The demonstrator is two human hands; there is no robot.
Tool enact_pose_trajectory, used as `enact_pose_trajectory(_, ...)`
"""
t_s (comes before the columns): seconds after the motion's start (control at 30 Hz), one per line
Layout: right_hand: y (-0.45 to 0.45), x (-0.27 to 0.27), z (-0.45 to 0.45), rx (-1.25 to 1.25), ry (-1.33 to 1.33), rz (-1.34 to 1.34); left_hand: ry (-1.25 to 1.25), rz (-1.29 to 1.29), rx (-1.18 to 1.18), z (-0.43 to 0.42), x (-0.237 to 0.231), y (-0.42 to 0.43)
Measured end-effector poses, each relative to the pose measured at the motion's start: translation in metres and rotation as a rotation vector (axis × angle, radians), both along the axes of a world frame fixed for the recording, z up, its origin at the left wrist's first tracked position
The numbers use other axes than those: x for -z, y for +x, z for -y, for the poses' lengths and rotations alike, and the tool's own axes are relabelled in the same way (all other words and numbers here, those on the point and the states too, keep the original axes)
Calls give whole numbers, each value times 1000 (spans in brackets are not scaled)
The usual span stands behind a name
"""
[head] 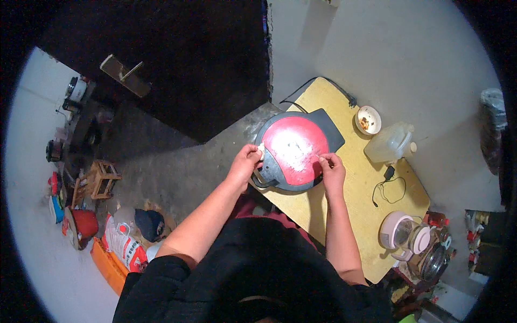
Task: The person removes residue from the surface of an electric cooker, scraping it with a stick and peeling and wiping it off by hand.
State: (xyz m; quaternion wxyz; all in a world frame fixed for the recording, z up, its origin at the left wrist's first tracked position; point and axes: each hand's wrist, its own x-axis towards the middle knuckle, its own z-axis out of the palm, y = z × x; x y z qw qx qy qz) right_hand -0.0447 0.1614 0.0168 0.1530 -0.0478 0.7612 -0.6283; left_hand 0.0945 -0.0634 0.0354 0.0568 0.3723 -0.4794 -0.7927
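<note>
A round electric griddle [299, 149] lies closed at the near left part of the yellow table [355, 226]. Its red lid has a grey-black rim and a bright glare at the centre. My left hand [244, 161] pinches a small crumpled white piece [261, 151], possibly tissue or cloth, at the lid's left edge, just above the black handle [264, 183]. Over the lid's right edge, the thumb and fingertips of my right hand [333, 171] are pinched together on a thin pale sliver [318, 156], too small to name.
Along the wall side stand a bowl with food scraps [368, 120], a translucent plastic jug [388, 142] and a black adapter with its cord [389, 173]. A pink-lidded glass kettle [406, 234] occupies the near right corner. Leftward on the floor is a wooden stool [103, 179].
</note>
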Motion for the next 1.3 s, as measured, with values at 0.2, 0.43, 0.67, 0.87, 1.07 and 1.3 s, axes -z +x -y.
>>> enact_pose_trajectory(0.2,12,13,1,-155,459,-347,-597,112,346,-8,13,12)
enact_pose_trajectory(0.43,13,18,8,-181,549,-514,-637,143,442,-4,0,10)
enact_pose_trajectory(0.67,10,13,11,-331,618,-557,-668,117,468,-2,13,8)
enact_pose_trajectory(0.87,5,12,16,-289,620,-578,-654,117,487,1,16,6)
enact_pose_trajectory(1.07,-5,9,20,-296,689,-555,-794,116,544,1,9,1)
enact_pose_trajectory(1.3,-11,11,22,-423,637,-643,-749,129,570,4,11,2)
